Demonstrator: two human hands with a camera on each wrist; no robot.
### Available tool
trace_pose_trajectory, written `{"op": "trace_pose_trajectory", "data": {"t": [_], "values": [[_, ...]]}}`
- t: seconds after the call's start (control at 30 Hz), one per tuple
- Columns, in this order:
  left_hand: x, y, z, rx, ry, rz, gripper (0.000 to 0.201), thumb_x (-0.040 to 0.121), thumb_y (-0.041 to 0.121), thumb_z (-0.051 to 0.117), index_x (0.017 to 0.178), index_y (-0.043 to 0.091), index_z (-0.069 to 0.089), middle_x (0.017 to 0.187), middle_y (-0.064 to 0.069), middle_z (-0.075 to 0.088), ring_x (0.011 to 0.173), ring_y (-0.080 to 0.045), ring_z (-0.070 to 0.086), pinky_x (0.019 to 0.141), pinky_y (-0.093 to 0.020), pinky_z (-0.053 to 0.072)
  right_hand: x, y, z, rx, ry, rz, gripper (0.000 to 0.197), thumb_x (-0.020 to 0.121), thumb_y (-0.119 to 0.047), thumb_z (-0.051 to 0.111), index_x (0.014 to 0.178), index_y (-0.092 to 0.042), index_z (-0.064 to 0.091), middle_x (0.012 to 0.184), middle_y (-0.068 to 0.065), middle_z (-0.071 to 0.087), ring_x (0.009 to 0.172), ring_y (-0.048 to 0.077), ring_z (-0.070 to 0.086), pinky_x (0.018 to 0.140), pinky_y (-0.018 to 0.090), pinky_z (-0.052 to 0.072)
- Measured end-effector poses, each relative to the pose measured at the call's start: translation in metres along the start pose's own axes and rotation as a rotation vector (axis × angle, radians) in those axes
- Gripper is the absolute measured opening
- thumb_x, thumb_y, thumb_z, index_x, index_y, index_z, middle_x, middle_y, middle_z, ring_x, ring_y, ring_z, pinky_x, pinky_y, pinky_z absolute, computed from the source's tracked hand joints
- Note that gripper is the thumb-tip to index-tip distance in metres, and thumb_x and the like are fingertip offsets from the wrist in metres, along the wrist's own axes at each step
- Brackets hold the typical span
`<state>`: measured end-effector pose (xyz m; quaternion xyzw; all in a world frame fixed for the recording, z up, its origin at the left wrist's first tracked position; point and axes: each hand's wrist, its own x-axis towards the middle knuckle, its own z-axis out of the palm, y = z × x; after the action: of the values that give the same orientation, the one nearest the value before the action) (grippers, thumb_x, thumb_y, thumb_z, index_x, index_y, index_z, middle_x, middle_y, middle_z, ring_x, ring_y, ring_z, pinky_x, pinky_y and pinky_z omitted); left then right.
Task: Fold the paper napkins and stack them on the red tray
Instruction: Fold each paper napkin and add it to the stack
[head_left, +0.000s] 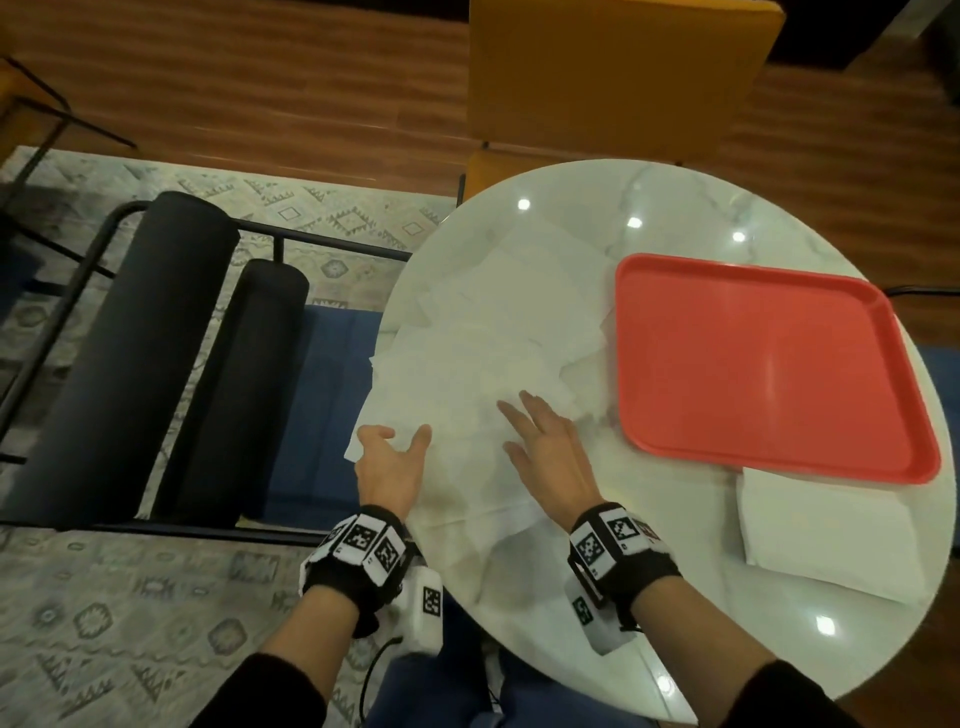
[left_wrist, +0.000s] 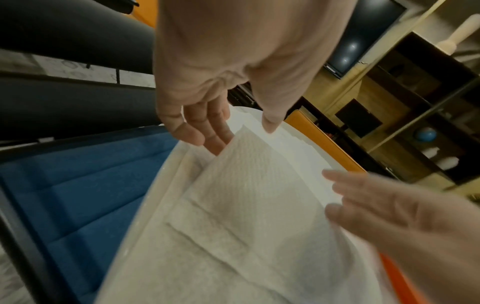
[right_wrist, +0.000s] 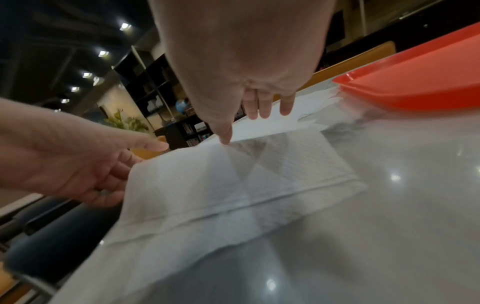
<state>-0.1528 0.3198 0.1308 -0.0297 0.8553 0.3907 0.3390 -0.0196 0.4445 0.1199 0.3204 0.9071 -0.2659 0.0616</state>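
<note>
Your red tray holds nothing yet — one folded napkin waits just beside it, while your left hand and right hand, fingers spread, work the unfolded napkins — nearly everything remains.

Your room is dim and warm; ceiling lamps glare as spots on the glossy bench. Wrist views blur and bend at the edges.
</note>
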Motion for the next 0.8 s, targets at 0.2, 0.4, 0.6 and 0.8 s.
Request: {"op": "trace_pose_trajectory", "data": {"t": [0.2,0.4,0.6,0.8], "values": [[0.031,-0.024,-0.005,-0.249,-0.05,-0.072,0.038,0.077,0.014,0.075,0.109,0.018,0.055,0.098,-0.004,0.063,0.098,-0.024,0.06,0.088,-0.039,0.051,-0.008,0.033,0.019,-0.131,-0.281,0.018,0.065,0.097,-0.053,0.017,0.148,-0.028,-0.014,0.151,-0.01,-0.027,0.143,0.014,-0.021,0.118,0.05,-0.005],[0.026,-0.029,-0.016,-0.106,0.198,0.084,0.025,0.086,0.008,0.06,0.11,0.014,0.057,0.11,-0.005,0.06,0.093,-0.017,0.056,0.082,-0.028,0.044,-0.015,0.043,0.023,-0.153,-0.235,0.037,0.075,0.08,-0.066,-0.002,0.142,-0.03,-0.024,0.149,-0.014,-0.029,0.14,0.01,-0.023,0.116,0.047,-0.008],[0.001,-0.031,0.012,0.635,-0.035,0.872,0.053,0.097,0.033,0.043,0.145,0.016,0.03,0.154,-0.002,0.027,0.142,-0.018,0.026,0.114,-0.04,0.02,-0.008,0.004,0.017,-0.124,-0.06,-0.029,0.061,0.101,-0.041,0.018,0.143,-0.025,-0.022,0.15,-0.009,-0.028,0.139,0.011,-0.025,0.113,0.043,-0.017],[0.011,-0.071,0.035,0.996,-0.132,0.804,0.066,0.093,0.044,0.025,0.148,0.008,0.02,0.156,-0.008,0.017,0.144,-0.023,0.022,0.112,-0.059,0.013,-0.007,-0.02,0.054,-0.096,-0.195,-0.11,0.058,0.094,-0.048,-0.003,0.145,-0.024,-0.018,0.151,-0.009,-0.025,0.14,0.009,-0.023,0.119,0.043,-0.008]]}}
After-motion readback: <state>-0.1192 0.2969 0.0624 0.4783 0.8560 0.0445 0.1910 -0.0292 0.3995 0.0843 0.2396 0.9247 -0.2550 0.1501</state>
